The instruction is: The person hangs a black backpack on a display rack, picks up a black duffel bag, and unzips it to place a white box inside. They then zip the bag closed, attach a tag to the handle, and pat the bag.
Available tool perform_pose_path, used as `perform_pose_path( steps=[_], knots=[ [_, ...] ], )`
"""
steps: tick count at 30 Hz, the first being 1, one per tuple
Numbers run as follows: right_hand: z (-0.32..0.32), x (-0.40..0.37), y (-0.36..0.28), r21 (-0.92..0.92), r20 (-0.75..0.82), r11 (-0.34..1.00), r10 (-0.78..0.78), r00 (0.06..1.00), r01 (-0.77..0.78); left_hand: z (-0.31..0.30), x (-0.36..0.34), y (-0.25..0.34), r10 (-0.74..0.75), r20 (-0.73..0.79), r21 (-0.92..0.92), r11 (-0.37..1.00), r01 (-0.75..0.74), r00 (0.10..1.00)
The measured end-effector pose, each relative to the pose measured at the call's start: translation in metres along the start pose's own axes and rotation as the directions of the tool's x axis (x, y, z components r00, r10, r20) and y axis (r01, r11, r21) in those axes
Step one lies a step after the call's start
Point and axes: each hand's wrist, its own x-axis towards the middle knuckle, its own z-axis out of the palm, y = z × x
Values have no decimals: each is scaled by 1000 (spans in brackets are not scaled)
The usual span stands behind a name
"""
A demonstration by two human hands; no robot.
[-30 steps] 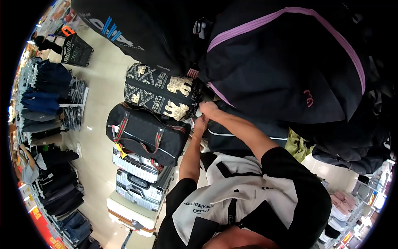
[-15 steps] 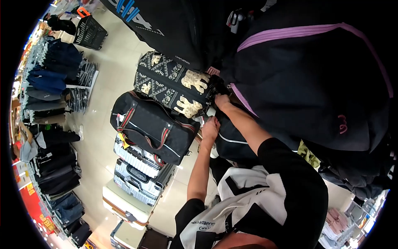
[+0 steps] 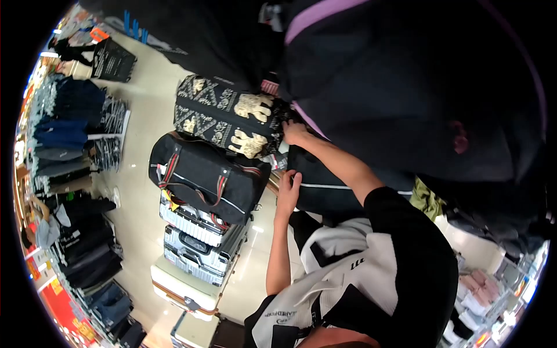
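My right hand (image 3: 295, 133) is at the near end of a black duffel bag (image 3: 214, 119) with cream elephant prints, its fingers curled against the dark end fabric. What exactly they grip there is partly hidden. Just below, my left hand (image 3: 288, 194) is off the bag, thumb and fingers apart and holding nothing. A paper tag (image 3: 279, 160) hangs between the two hands at the bag's end. Beside the left hand lies a plain black bag (image 3: 319, 180) with a white piping line. A black duffel with striped handles (image 3: 203, 177) sits to the left.
Silver suitcases (image 3: 197, 249) and a cream suitcase (image 3: 185, 284) stand in a row below the duffels. Large black bags with purple trim (image 3: 394, 87) fill the right side. Clothes racks (image 3: 69, 139) line the left, with a shopping basket (image 3: 113, 61) behind. Another person (image 3: 43, 223) is near the racks.
My left hand has let go of the tag by the bag's end and dropped slightly, its fingers opening. My right hand stays at the elephant-print bag's end. The view has shifted slightly.
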Motion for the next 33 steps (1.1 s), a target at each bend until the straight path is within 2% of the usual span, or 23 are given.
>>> perform_pose_path(
  steps=[1, 3, 5, 7, 9, 11, 13, 15, 17, 18, 19, 21, 22, 23, 25, 26, 27, 29, 31, 33],
  knots=[
    [-27, -19, 1, 46, 28, 998, -54, 998, 52, 2, -25, 28, -21, -15, 71, 997, 22, 1000],
    [-35, -54, 16, 203, -73, 970, -122, 990, 135, 14, -48, 40, 90, -28, 222, 972, -81, 996],
    [-127, -157, 13, 407, -178, 911, 9, 984, 65, 27, -46, 33, 238, -85, 409, 894, -184, 968],
    [-128, -217, 32, 490, -287, 872, 164, 944, -3, 30, -38, 28, 250, -77, 436, 879, -193, 965],
    [-114, -278, 60, 198, -617, 979, 158, 771, -42, 31, -17, 1, 460, 0, 397, 815, -423, 888],
    [-85, -331, 96, 307, -669, 945, 298, 681, -112, 29, -13, 20, 464, 55, 403, 800, -445, 884],
    [-59, -389, 114, 311, -657, 859, 503, 561, -406, 19, -7, 42, 457, 137, 373, 798, -473, 879],
    [-19, -432, 129, 385, -544, 628, 746, 384, -676, 15, 13, 38, 638, 134, 384, 672, -634, 758],
    [30, -458, 141, 532, -477, 437, 862, 169, -725, 4, 32, 49, 656, 213, 348, 642, -683, 724],
    [44, -467, 141, 644, -319, 309, 940, 121, -700, -2, 43, 50, 659, 213, 365, 631, -685, 721],
    [106, -470, 166, 771, -304, 337, 940, 151, -540, -7, 55, 49, 663, 210, 383, 621, -684, 719],
    [183, -459, 187, 945, -75, 157, 959, 274, -289, -21, 85, 33, 729, 206, 414, 540, -733, 653],
    [158, -459, 154, 986, 145, -109, 935, 325, -125, -28, 93, 33, 652, 212, 461, 590, -663, 728],
    [121, -456, 126, 928, 329, -373, 853, 406, 30, -30, 94, 34, 573, 205, 507, 631, -587, 793],
    [175, -431, 146, 960, 251, -166, 869, 427, -227, -23, 80, 48, 575, 171, 610, 576, -544, 800],
    [179, -428, 140, 946, 86, 38, 929, 360, -322, -13, 68, 57, 676, 157, 653, 475, -590, 720],
    [174, -427, 133, 966, 118, -23, 926, 359, -259, -2, 47, 67, 761, 148, 699, 372, -611, 632],
    [151, -432, 126, 980, 185, -144, 910, 370, -137, 25, -8, 96, 836, 194, 692, 253, -676, 512],
    [162, -427, 141, 975, 221, -204, 866, 449, -88, 56, -36, 93, 792, 367, 543, 243, -804, 487],
    [217, -406, 169, 969, 211, -248, 821, 530, -1, 93, -63, 80, 689, 541, 386, 307, -870, 483]
  ],
)
